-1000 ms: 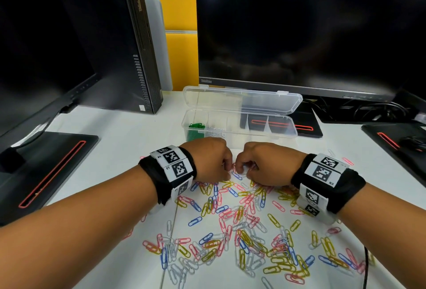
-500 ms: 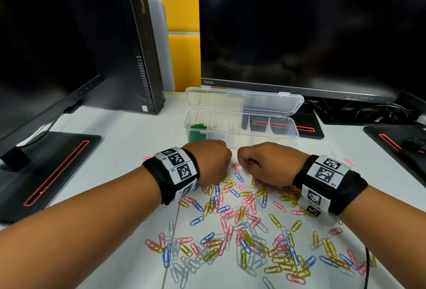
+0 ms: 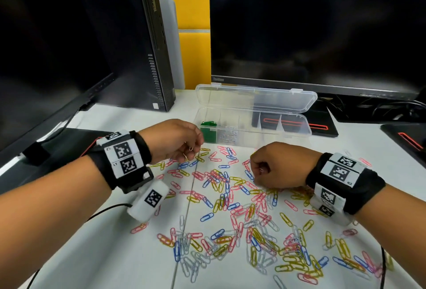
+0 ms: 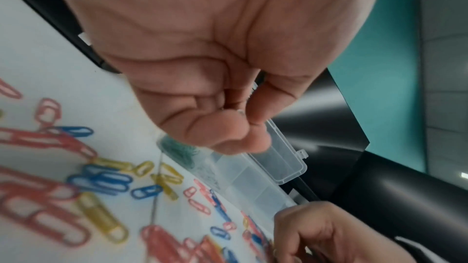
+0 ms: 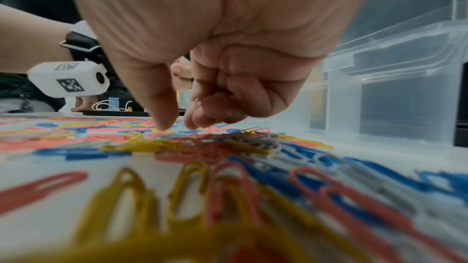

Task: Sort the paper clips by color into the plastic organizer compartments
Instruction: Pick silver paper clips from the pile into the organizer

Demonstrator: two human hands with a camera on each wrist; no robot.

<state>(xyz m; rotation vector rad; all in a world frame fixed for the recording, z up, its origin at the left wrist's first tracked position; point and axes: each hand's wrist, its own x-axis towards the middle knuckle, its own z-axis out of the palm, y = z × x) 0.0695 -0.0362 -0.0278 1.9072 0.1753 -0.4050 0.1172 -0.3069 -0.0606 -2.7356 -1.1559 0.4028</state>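
Coloured paper clips (image 3: 242,208) lie scattered over the white table (image 3: 129,125). The left hand (image 3: 175,141) is raised near the open clear organizer (image 3: 253,125), fingers curled round small clips. The right hand (image 3: 276,165) is curled, low over the pile.

Head view looks down; wrist views close over shared paper clips (image 3: 230,196).

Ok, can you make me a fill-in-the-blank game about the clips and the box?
1. The organizer has its lid ____.
2. The leftmost compartment holds ____ paper clips.
3. The compartment beside it holds ____ paper clips.
4. The left hand is ____ to the organizer than the right hand.

Missing words: open; green; white; closer
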